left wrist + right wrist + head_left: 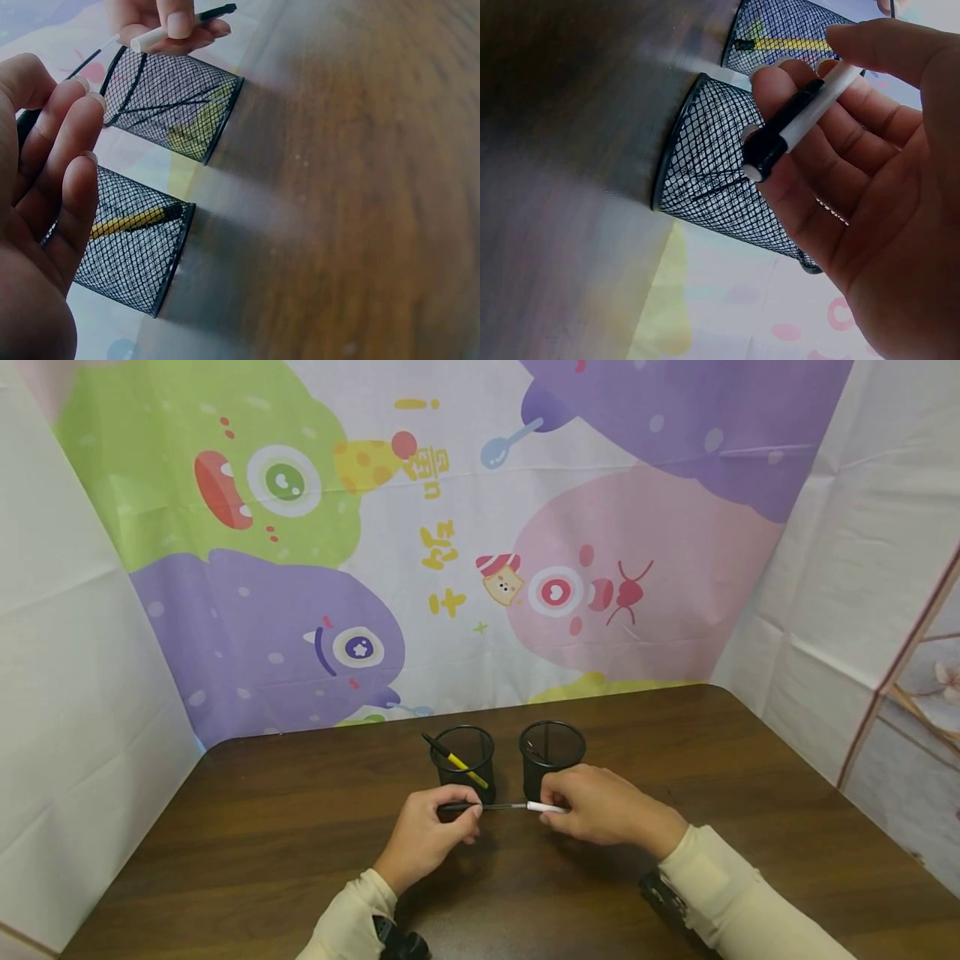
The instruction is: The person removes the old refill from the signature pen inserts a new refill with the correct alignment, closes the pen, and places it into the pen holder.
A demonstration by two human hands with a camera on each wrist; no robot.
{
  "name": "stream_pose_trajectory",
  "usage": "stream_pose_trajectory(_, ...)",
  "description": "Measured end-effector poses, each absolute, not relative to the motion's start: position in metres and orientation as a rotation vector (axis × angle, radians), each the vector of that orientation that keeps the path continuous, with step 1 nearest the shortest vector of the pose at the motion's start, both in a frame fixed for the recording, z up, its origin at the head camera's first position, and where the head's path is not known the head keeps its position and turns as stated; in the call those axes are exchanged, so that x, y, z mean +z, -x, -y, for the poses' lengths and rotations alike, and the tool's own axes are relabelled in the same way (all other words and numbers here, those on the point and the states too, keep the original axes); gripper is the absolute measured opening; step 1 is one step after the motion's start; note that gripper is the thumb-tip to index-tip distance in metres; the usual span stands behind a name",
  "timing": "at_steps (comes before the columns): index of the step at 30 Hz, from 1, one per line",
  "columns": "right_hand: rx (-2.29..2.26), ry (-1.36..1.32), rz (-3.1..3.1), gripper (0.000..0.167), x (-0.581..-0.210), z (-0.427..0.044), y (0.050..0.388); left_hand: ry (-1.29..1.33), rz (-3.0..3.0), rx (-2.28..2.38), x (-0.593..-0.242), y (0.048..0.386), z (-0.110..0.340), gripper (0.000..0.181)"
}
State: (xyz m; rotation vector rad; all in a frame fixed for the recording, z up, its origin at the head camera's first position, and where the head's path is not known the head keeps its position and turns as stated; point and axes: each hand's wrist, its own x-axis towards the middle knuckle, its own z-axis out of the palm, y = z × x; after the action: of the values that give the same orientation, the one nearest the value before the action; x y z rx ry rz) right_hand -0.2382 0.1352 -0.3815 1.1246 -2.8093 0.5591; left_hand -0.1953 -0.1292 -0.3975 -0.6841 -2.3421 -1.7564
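My left hand (427, 835) pinches a black pen section (454, 807) between thumb and fingers. From it a thin dark refill (501, 806) with a pale end points right. My right hand (603, 806) pinches a white pen barrel (545, 807), whose black clip end (765, 146) shows in the right wrist view. In the left wrist view the refill's tip lies close to the barrel's open end; whether they touch I cannot tell. Both hands are just above the table, in front of two black mesh pen holders.
The left holder (442, 779) has a yellow pen with a black end (467, 767) leaning in it. Inside the right holder (532, 777) are thin dark pieces, hard to make out. The brown wooden table (285, 827) meets a cartoon-printed cloth (465, 660) behind.
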Motion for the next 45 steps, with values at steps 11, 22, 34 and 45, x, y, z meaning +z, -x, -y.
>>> stream_pose_trajectory(11, 0.473, -1.125, 2.878, 0.019, -0.382, -0.136, 0.237, 0.665, 2.345, -1.788, -0.397, 0.195, 0.129, 0.006)
stream_pose_trajectory(22, 0.352, -1.099, 2.941, 0.022, -0.383, -0.138, 0.236, 0.651, 2.358, -1.775, -0.417, 0.210, 0.132, 0.005)
stream_pose_trajectory(34, 0.257, -1.030, 2.992, 0.024, -0.384, -0.140, 0.235, 0.729, 2.286, -1.839, -0.424, 0.214, 0.136, 0.011)
stream_pose_trajectory(45, 0.222, -1.021, 3.009, 0.023, -0.385, -0.141, 0.236, 0.717, 2.307, -1.838, -0.423, 0.214, 0.136, 0.012)
